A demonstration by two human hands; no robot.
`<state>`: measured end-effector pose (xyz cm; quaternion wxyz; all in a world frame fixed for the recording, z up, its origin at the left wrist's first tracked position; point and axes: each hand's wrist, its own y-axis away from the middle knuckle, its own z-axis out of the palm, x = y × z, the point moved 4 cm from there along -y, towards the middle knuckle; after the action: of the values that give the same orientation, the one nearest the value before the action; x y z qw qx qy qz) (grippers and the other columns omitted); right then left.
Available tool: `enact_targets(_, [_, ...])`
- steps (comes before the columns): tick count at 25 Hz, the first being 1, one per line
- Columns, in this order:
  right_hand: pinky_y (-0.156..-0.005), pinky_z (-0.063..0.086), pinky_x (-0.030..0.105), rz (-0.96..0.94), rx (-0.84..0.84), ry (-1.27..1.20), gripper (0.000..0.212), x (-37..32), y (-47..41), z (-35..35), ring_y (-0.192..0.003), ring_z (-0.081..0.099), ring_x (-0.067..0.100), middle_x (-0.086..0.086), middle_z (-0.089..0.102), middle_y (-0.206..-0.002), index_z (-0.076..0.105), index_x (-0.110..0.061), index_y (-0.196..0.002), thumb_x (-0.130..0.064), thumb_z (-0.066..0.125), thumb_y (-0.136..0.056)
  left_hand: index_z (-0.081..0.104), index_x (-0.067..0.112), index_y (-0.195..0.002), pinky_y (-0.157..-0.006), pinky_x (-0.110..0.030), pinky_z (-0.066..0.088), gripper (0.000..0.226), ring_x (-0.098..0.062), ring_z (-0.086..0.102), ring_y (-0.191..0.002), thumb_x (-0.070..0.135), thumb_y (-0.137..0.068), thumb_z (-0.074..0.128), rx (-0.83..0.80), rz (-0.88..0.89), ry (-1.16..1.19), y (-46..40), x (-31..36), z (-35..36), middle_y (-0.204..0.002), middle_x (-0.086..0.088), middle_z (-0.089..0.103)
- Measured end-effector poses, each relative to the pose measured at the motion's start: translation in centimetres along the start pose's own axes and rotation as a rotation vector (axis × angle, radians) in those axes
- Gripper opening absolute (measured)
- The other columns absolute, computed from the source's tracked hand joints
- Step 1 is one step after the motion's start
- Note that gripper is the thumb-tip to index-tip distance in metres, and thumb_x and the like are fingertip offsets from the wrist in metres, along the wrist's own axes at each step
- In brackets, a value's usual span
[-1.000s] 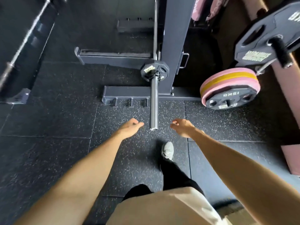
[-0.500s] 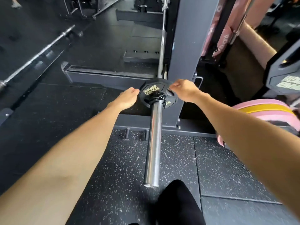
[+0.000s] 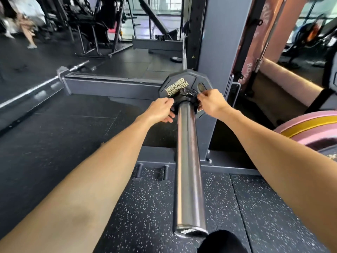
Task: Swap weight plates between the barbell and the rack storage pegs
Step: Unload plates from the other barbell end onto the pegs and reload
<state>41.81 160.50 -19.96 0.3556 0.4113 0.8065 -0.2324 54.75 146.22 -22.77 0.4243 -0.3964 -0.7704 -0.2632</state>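
Rubber-coated, rigid and apparently light, the plate (image 3: 179, 84) sits behind a collar (image 3: 184, 99) pinched by left hand (image 3: 161, 111) and right hand (image 3: 211, 103); grip its rim.

Two bare forearms with no sleeves, black trouser leg (image 3: 218, 242) at the bottom edge

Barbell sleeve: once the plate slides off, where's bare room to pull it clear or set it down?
The barbell sleeve is bare from the collar to its near end. Speckled floor mat left of the sleeve, bounded by the rack base, is free. Crowded: left hand and right hand at the collar against the black plate; pink plates on the right.
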Motion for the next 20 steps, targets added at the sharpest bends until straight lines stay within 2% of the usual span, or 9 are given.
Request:
enact_targets(2, [-0.059,0.044,0.036,0.019,0.028,-0.016,0.033,0.3,0.6,0.3,-0.068,0.055,0.028,0.022,0.068,-0.092,0.063,0.006,-0.095,-0.021,0.044,-0.092,0.058,0.008,-0.111,-0.078,-0.038,0.059,0.041,-0.027,0.072,-0.079,0.038,-0.104,0.033,0.019,0.020,0.072,0.2,-0.4,0.4,-0.086,-0.008,0.072])
enact_targets(4, [-0.058,0.043,0.036,0.030,0.018,-0.002,0.033,0.1,1.4,0.3,-0.069,0.053,0.026,0.024,0.068,-0.097,0.063,0.007,-0.101,-0.018,0.042,-0.094,0.058,0.009,-0.113,-0.077,-0.036,0.060,0.038,-0.024,0.072,-0.079,0.037,-0.104,0.033,0.020,0.031,0.108,0.2,-0.2,0.4,-0.088,-0.008,0.071])
enact_targets(8, [-0.077,0.058,0.047,0.056,-0.144,0.194,0.035,-1.0,2.6,0.2,-0.095,0.064,0.035,0.023,0.064,-0.114,0.057,0.003,-0.117,-0.015,0.033,-0.098,0.058,0.006,-0.112,-0.073,-0.035,0.060,0.035,-0.027,0.073,-0.079,0.032,-0.103,0.037,0.032,0.026,0.206,-0.3,0.5,-0.1,-0.099,-0.019,0.072])
enact_targets(10, [-0.077,0.059,0.050,0.077,-0.153,0.231,0.043,-1.5,2.7,-0.3,-0.101,0.064,0.034,0.017,0.065,-0.112,0.057,-0.002,-0.120,-0.030,0.030,-0.101,0.053,0.007,-0.113,-0.071,-0.036,0.060,0.033,-0.031,0.072,-0.081,0.033,-0.103,0.037,0.030,0.005,0.224,-0.3,1.0,-0.1,-0.099,-0.020,0.071])
enact_targets(12, [-0.074,0.060,0.047,0.091,-0.090,0.239,0.069,-2.5,2.5,-0.9,-0.090,0.068,0.032,0.016,0.069,-0.099,0.062,0.002,-0.108,-0.056,0.026,-0.098,0.045,0.014,-0.117,-0.073,-0.039,0.060,0.032,-0.032,0.071,-0.083,0.041,-0.102,0.034,-0.003,-0.028,0.183,-0.3,1.9,0.2,-0.101,-0.016,0.066])
enact_targets(14, [-0.071,0.061,0.043,0.073,-0.061,0.291,0.083,-3.8,2.2,-1.0,-0.075,0.071,0.030,0.015,0.071,-0.084,0.065,0.003,-0.091,-0.070,0.026,-0.091,0.033,0.017,-0.121,-0.076,-0.044,0.060,0.035,-0.033,0.069,-0.088,0.046,-0.101,0.031,-0.058,-0.061,0.166,-0.2,2.9,0.8,-0.106,-0.012,0.058])
enact_targets(17, [-0.071,0.059,0.037,0.050,-0.030,0.436,0.074,-5.0,2.4,-0.4,-0.063,0.067,0.026,0.010,0.065,-0.071,0.062,-0.003,-0.080,-0.072,0.036,-0.087,0.024,0.020,-0.120,-0.075,-0.047,0.060,0.033,-0.031,0.067,-0.091,0.046,-0.100,0.027,-0.081,-0.075,0.202,-0.7,3.4,1.8,-0.114,-0.011,0.053])
enact_targets(18, [-0.073,0.058,0.036,0.045,-0.010,0.466,0.067,-5.1,2.3,-0.1,-0.064,0.066,0.027,0.010,0.064,-0.073,0.061,-0.003,-0.080,-0.066,0.038,-0.090,0.024,0.021,-0.116,-0.074,-0.047,0.060,0.030,-0.030,0.066,-0.088,0.045,-0.099,0.026,-0.070,-0.075,0.218,-1.0,3.3,2.0,-0.114,-0.011,0.052])
enact_targets(20, [-0.076,0.053,0.033,0.016,0.020,0.503,0.052,-5.1,1.6,0.7,-0.080,0.066,0.031,0.011,0.067,-0.092,0.062,-0.006,-0.090,-0.051,0.038,-0.094,0.023,0.020,-0.108,-0.065,-0.040,0.060,0.025,-0.026,0.063,-0.081,0.044,-0.099,0.023,-0.034,-0.070,0.229,-1.3,3.1,2.2,-0.109,-0.011,0.053])
